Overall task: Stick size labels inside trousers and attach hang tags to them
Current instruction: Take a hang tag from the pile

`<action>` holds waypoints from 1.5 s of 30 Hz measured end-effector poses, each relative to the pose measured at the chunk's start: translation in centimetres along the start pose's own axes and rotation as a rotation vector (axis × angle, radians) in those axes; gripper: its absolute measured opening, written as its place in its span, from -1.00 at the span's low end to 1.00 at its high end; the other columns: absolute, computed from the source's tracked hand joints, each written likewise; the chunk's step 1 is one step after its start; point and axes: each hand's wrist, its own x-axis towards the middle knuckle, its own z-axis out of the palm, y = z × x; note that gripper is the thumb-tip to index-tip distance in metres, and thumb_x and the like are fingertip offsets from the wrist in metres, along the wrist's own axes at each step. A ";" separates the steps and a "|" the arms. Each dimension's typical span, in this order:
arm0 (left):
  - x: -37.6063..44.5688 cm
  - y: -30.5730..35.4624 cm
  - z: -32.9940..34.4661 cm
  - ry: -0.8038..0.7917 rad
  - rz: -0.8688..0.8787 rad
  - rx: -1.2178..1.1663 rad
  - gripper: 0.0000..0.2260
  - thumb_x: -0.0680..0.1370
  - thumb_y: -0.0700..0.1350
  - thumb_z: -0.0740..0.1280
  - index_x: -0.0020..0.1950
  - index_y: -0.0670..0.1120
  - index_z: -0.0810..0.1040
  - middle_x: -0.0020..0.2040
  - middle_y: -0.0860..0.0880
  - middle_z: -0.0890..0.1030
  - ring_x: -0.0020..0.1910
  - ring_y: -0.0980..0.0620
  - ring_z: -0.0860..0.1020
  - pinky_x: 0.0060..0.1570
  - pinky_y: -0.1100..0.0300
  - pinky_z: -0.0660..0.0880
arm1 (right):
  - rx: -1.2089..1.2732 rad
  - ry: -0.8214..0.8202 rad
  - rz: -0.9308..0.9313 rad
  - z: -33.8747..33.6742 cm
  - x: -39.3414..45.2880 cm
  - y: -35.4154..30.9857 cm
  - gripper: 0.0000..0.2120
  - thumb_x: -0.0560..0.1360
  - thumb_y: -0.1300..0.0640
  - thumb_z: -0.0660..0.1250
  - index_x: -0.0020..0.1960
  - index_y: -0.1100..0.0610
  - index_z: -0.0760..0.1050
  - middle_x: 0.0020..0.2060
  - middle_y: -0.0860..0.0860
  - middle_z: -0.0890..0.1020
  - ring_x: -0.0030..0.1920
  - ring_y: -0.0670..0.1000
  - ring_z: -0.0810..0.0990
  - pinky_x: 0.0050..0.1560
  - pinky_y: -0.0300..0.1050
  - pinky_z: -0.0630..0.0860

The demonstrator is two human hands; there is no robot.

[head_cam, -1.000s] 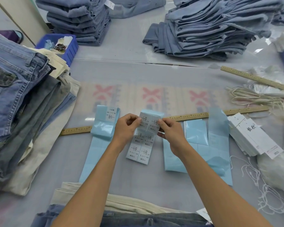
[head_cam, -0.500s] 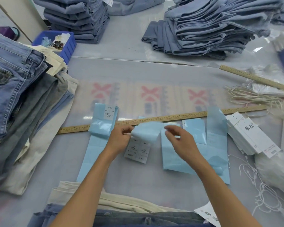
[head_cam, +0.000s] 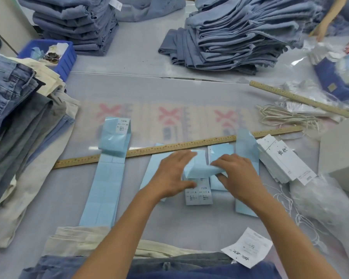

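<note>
head view: i see a grey table [head_cam: 189,93] with a long ruler [head_cam: 169,147] across it, denim stacks [head_cam: 240,31] at the back and a blue bin [head_cam: 48,55] far left. my left hand [head_cam: 169,176] lies flat, fingers straight, on the label strip [head_cam: 198,191] mid-table. my right hand [head_cam: 238,176] pinches its folded blue backing. hang tags [head_cam: 286,162] sit right.

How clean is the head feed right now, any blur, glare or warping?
Head view: the left hand is motion-blurred at the fingers, the right hand less so; the labels print is too soft to read; glare streaks the plastic cover far right; wide-angle warping bows the ruler and tilts the stacks.
</note>
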 end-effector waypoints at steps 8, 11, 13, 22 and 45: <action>5.6 -1.3 1.2 0.180 -0.320 -0.830 -0.92 0.55 -0.02 0.50 -0.02 0.00 0.67 -0.11 0.05 0.75 -0.10 0.08 0.71 -0.14 0.11 0.63 | 0.408 0.613 0.214 -1.2 3.3 0.2 -0.57 0.50 0.32 0.42 0.34 0.15 0.50 0.17 0.05 0.51 0.13 0.10 0.52 0.22 -0.04 0.45; 6.3 -2.5 1.0 0.358 -0.453 -0.986 -0.92 0.55 -0.06 0.49 0.00 -0.02 0.67 -0.12 0.04 0.75 -0.08 0.01 0.72 -0.14 0.07 0.65 | 0.554 0.563 0.315 2.0 2.6 0.1 -0.66 0.51 0.31 0.42 0.25 0.11 0.53 0.11 -0.03 0.53 0.09 0.02 0.55 0.19 -0.03 0.50; 6.5 -3.0 1.0 0.379 -0.500 -0.976 -0.90 0.58 -0.06 0.46 0.05 -0.06 0.66 -0.07 -0.02 0.74 -0.04 -0.05 0.70 -0.08 -0.01 0.67 | 0.613 0.380 0.315 4.3 2.4 -0.5 -0.78 0.54 0.27 0.42 0.16 0.09 0.59 0.03 -0.08 0.61 -0.03 -0.09 0.60 0.09 0.04 0.57; 6.5 -2.6 0.9 0.331 -0.428 -1.062 -0.87 0.60 -0.14 0.43 0.11 -0.14 0.65 -0.14 -0.01 0.73 -0.19 0.04 0.71 -0.24 0.14 0.64 | 0.358 0.341 0.143 6.8 4.3 -2.5 -0.50 0.54 0.25 0.44 0.46 0.12 0.47 0.22 0.03 0.56 0.21 0.07 0.47 0.14 -0.06 0.52; 6.8 -0.6 3.0 0.490 -0.470 -1.154 -0.82 0.45 -0.24 0.53 0.02 -0.08 0.68 -0.11 -0.02 0.75 -0.13 0.04 0.71 -0.19 0.17 0.61 | 0.079 0.524 0.005 6.4 4.9 -1.5 -0.92 0.48 0.33 0.49 -0.07 0.22 0.62 -0.07 0.08 0.63 -0.11 0.15 0.57 -0.31 0.02 0.55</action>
